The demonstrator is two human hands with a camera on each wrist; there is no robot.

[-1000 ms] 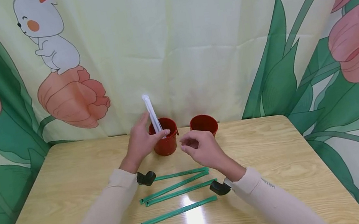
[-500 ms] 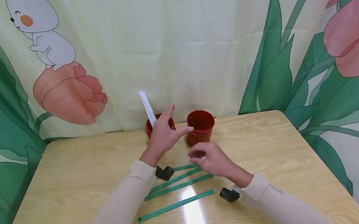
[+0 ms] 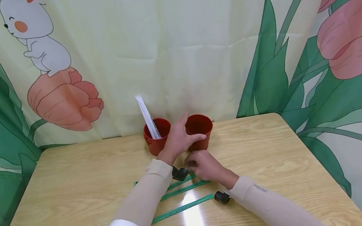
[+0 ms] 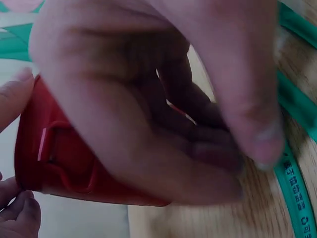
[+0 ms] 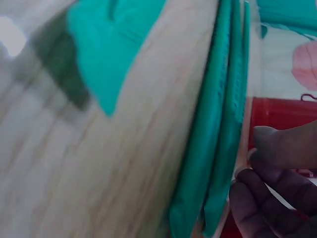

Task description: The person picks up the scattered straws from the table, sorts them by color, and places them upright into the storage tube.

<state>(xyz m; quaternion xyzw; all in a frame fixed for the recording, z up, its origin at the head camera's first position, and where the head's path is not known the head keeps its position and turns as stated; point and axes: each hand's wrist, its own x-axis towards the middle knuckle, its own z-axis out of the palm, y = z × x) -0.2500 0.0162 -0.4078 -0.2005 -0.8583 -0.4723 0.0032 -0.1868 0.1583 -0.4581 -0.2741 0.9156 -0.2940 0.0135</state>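
My left hand (image 3: 180,139) holds the right-hand small red bucket (image 3: 202,145) by its rim, thumb on one side and fingers on the other; the left wrist view shows thumb and fingers at opposite edges. In front of that bucket, my right hand (image 3: 207,167) is low over the far ends of the green wrapped straws (image 3: 182,208), its fingers loosely bent. The left wrist view has a gap between its thumb and fingers, close to a green straw (image 4: 295,198). In the right wrist view its fingertips (image 5: 265,131) are beside two straws. My left forearm hides the straws' left ends.
To the left stands another small red bucket (image 3: 156,148) with white wrapped straws (image 3: 147,116) leaning in it. Both buckets are at the back edge of the wooden table (image 3: 261,155), before a printed curtain (image 3: 199,47). One green straw lies nearer the front, apart from the others.
My left hand has let go of the left bucket and moved right to take hold of the right one. My right hand has come down to the green straws.
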